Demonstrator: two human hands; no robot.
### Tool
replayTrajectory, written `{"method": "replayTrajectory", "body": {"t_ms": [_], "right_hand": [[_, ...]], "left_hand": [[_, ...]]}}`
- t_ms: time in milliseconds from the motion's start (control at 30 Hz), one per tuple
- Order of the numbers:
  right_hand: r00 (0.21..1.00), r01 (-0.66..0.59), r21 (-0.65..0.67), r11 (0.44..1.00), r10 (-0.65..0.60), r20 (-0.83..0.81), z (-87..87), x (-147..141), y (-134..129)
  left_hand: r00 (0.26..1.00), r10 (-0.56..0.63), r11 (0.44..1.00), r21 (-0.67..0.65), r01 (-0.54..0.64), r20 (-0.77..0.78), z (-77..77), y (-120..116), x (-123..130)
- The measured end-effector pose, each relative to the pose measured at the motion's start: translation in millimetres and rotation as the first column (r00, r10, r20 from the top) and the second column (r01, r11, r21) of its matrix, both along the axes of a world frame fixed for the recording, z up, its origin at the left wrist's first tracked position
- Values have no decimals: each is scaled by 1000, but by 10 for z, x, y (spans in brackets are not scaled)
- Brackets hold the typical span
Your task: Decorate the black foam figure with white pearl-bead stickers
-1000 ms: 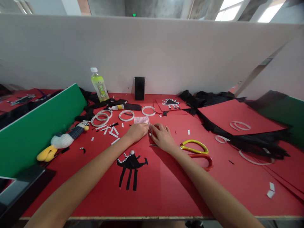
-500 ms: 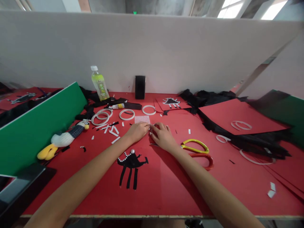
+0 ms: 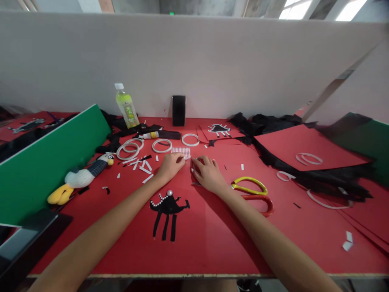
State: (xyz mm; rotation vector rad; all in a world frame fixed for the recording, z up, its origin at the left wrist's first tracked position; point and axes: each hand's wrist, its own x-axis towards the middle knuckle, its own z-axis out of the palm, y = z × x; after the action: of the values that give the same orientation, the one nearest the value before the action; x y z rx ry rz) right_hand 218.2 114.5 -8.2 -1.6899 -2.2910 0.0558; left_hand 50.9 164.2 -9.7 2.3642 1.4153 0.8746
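Note:
My left hand is at the near edge of a sheet of small white pearl stickers. Its thumb and index finger are pinched together, but what they hold is too small to make out. Just right of the sheet, my right hand has its fingers curled, thumb close to the index finger; anything in them cannot be made out. Nearer me lies a black cut-out creature with three strip legs, flat on red paper. A row of pearls and one larger pearl line its upper left edge.
Scissors with yellow and red handles lie beside my right forearm. Left are rolled white strips, paper scraps and a bird toy. Behind stand a bottle, a phone and a pearl-edged picture.
My hands have come apart: the left moved a little to the left, uncovering more of the sticker sheet's lower right corner. The right hand stayed nearly in place.

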Motion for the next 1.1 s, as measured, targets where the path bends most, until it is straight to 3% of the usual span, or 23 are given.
{"method": "replayTrajectory", "body": {"t_ms": [100, 300, 533, 700, 833, 933, 1033, 1100], "right_hand": [[1000, -11, 18, 1000, 11, -12, 19, -13, -17], [972, -234, -13, 972, 234, -33, 42, -23, -29], [972, -235, -85, 968, 234, -26, 61, -18, -29], [972, -235, -75, 969, 235, -11, 12, -13, -10], [971, -236, -32, 971, 238, 38, -35, -5, 1], [977, -211, 117, 970, 207, 47, 10, -48, -63], [960, -259, 229, 938, 275, -40, 115, -173, -225], [908, -393, 159, 905, 409, -84, 172, -292, -369]], "left_hand": [[995, -16, 998, -53, 22, 97, 11, -10, -30], [943, 10, 983, -175, 52, 331, 7, -11, -65], [721, 207, 907, -405, 112, 661, 16, 80, -157], [522, 342, 890, -447, 86, 781, 277, 102, -460], [438, 405, 890, -457, 15, 803, 575, -87, -810], [473, 420, 885, -466, -23, 775, 737, -427, -1031], [689, 376, 877, -477, -49, 619, 747, -828, -1179], [809, 336, 846, -532, -34, 483, 658, -1057, -1245]]}}
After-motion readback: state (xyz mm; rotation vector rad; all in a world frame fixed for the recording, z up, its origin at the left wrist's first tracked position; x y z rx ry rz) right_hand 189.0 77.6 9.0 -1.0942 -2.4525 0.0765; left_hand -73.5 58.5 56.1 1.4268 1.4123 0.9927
